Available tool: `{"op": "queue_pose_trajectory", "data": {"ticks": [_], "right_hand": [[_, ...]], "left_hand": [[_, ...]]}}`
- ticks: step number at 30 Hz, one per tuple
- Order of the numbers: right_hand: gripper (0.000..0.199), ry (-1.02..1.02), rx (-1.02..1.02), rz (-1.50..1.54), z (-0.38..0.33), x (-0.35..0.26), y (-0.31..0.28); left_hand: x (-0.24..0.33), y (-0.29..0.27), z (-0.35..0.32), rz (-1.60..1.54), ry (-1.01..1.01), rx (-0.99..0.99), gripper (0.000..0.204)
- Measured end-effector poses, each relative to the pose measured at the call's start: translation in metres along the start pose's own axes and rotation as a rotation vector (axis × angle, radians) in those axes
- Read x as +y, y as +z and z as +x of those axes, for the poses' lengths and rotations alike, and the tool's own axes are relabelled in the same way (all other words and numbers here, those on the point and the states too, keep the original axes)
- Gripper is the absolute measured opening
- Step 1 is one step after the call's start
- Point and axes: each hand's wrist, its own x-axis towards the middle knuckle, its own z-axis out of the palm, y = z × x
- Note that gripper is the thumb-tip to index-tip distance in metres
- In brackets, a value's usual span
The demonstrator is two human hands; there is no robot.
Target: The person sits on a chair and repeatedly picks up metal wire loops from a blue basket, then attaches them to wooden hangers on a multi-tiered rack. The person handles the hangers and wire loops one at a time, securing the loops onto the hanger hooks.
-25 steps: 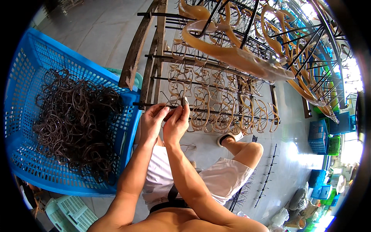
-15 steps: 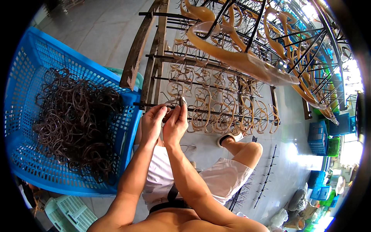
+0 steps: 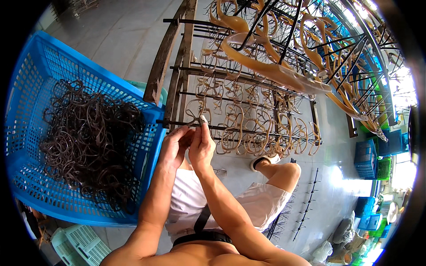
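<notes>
Both my hands meet at the left end of a dark rod (image 3: 177,123) on a wooden rack. A brownish eyeglass frame (image 3: 195,113), partly hidden by my fingers, is at that rod. My right hand (image 3: 202,148) pinches it, with a white covering on one fingertip. Beside it, the curled fingers of my left hand (image 3: 174,147) close at the frame's lower part; their exact contact is hidden. Farther right along the same rod hang several amber, see-through eyeglass frames (image 3: 262,133).
A blue plastic basket (image 3: 148,177) with a heap of dark, curved strips (image 3: 93,142) stands at my left. The rack's wooden post (image 3: 162,66) rises beside it. Large amber frames on black prongs (image 3: 275,73) jut in close overhead at right. A spiked rod (image 3: 306,204) lies on the floor.
My hands have shifted slightly down relative to the rod, and more of the eyeglass frame shows above my fingers. The view has moved a little, so the rack appears farther right.
</notes>
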Motion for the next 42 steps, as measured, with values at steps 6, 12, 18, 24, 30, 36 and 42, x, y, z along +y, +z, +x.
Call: {"op": "queue_pose_trajectory", "data": {"ticks": [6, 12, 18, 24, 30, 36, 42], "right_hand": [[0.03, 0.062, 0.001, -0.004, 0.002, 0.003, -0.004], [0.033, 0.164, -0.047, 0.183, 0.003, -0.004, -0.013], [0.055, 0.196, -0.348, 0.194, -0.018, -0.011, -0.057], [0.037, 0.21, -1.362, -0.096, 0.009, 0.03, -0.251], [0.025, 0.607, -0.264, -0.503, 0.086, 0.143, -0.466], [0.06, -0.174, -0.089, -1.298, 0.142, 0.202, -0.463], [0.025, -0.101, -0.292, -1.322, 0.164, 0.237, -0.434]], "left_hand": [[0.0, 0.01, -0.001, 0.097, 0.035, 0.008, 0.016], [0.005, 0.006, 0.005, 0.099, -0.024, -0.016, 0.02], [-0.004, 0.017, 0.006, 0.325, 0.165, 0.056, 0.014], [-0.012, -0.003, 0.022, 0.44, 0.32, 0.085, 0.008], [-0.005, 0.016, -0.003, 0.701, 0.374, 0.082, 0.012], [0.032, -0.008, 0.002, 1.679, 0.932, 0.15, 0.023], [0.033, -0.017, 0.024, 2.348, 0.912, 0.073, 0.035]]}}
